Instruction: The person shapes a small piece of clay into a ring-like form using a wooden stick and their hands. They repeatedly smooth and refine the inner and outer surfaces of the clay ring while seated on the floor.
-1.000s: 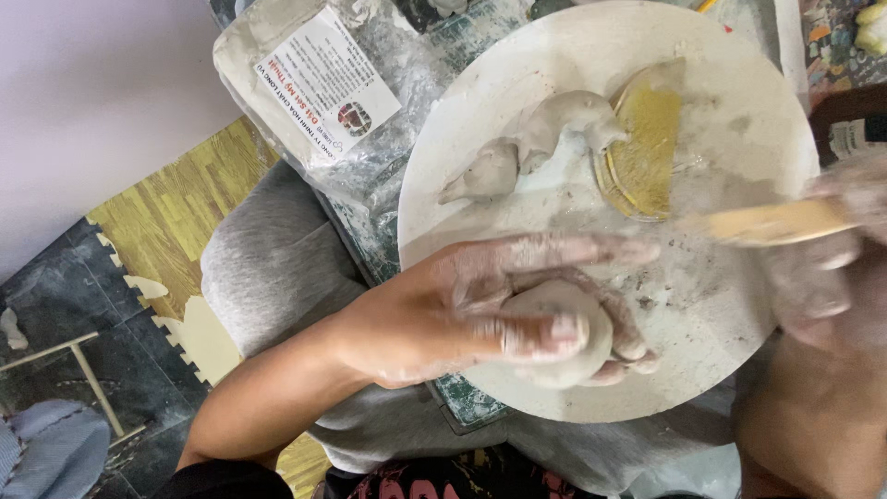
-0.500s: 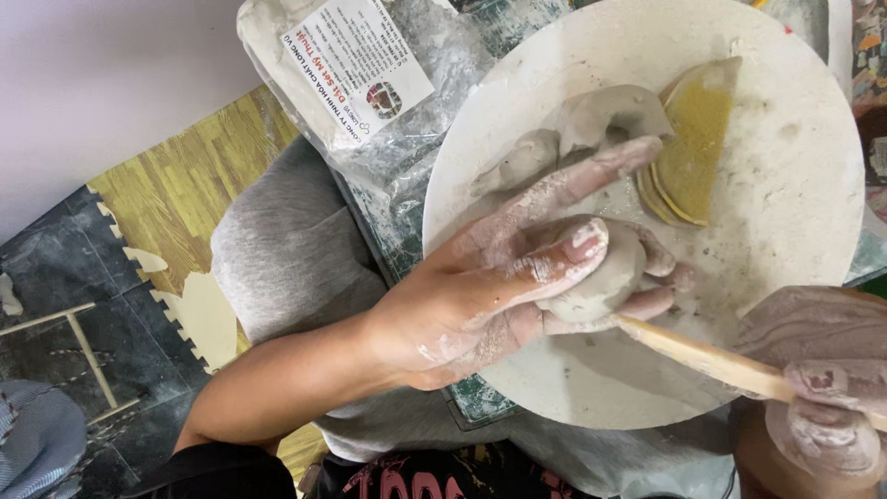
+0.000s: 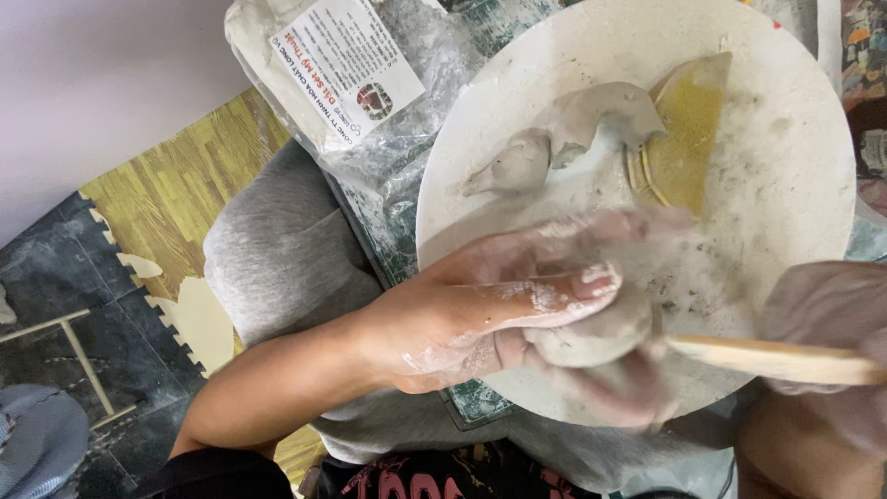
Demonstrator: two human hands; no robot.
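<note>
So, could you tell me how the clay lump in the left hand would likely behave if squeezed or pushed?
The clay lump looks soft and wet, so it would probably dent. Smears coating the left hand suggest stickiness. Its rounded shape might roll on the round board.

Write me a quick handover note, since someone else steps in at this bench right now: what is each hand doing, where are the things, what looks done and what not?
Left hand: clay-smeared, cupped around a small grey clay lump, holding it just above the round white board.
Right hand: blurred, gripping a wooden stick tool whose tip touches the lump.
On the board: a shaped grey clay piece beside a yellow wedge-shaped piece. A plastic bag with a label lies at the board's upper left.
Done: one piece formed and set down.
Left: the lump in hand is still plain and rounded.
</note>
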